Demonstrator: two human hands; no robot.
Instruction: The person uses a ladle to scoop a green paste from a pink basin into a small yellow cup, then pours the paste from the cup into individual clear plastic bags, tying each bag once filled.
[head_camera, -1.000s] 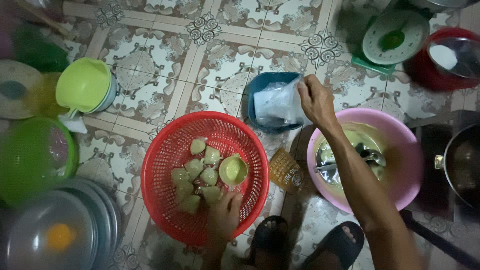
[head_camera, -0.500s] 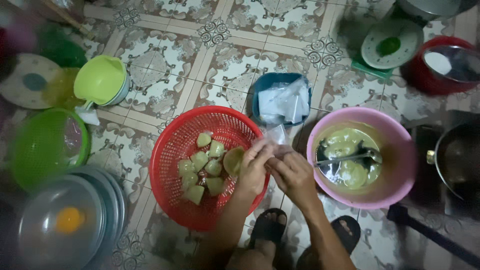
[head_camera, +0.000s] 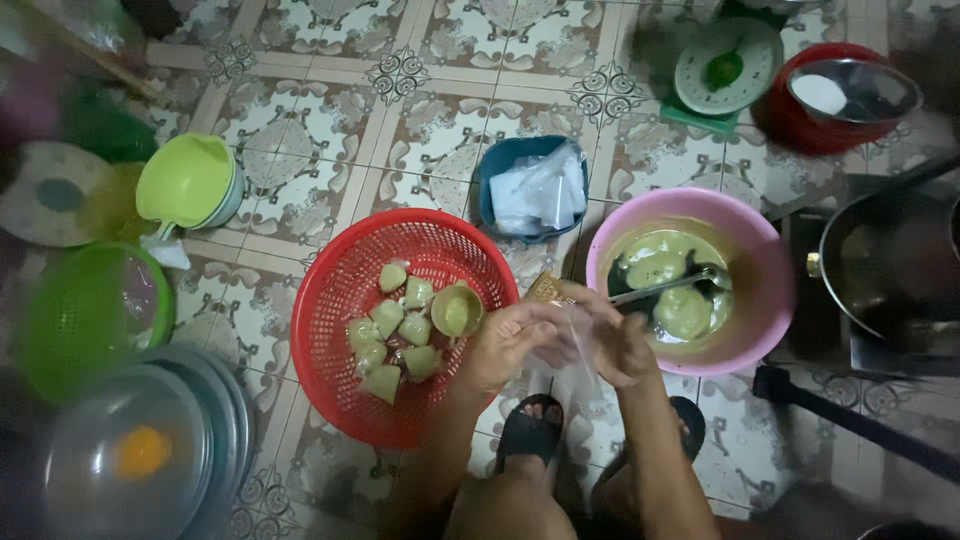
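Observation:
My left hand (head_camera: 505, 343) and my right hand (head_camera: 622, 345) meet low in the middle, both gripping a thin clear plastic bag (head_camera: 575, 335) between them. Just left of the hands stands a red mesh basket (head_camera: 340, 300) holding several pale green wrapped pieces (head_camera: 400, 325) and a small green cup (head_camera: 457, 310). To the right sits a pink bowl (head_camera: 770, 290) of green batter with a metal ladle (head_camera: 680, 282) resting in it. Behind the hands, a blue tub (head_camera: 497, 165) holds more clear bags (head_camera: 540, 190).
On the tiled floor: green bowls (head_camera: 185, 180) and a green basket (head_camera: 60, 320) at left, stacked lidded plates (head_camera: 150, 450) lower left, a kitchen scale (head_camera: 725, 65), a red pot (head_camera: 830, 120) and a dark pot (head_camera: 890, 265) at right. My sandalled feet (head_camera: 530, 430) are below.
My right hand has left the blue tub with a clear bag and come down to meet my left hand, which has left the red basket. Both now hold the bag.

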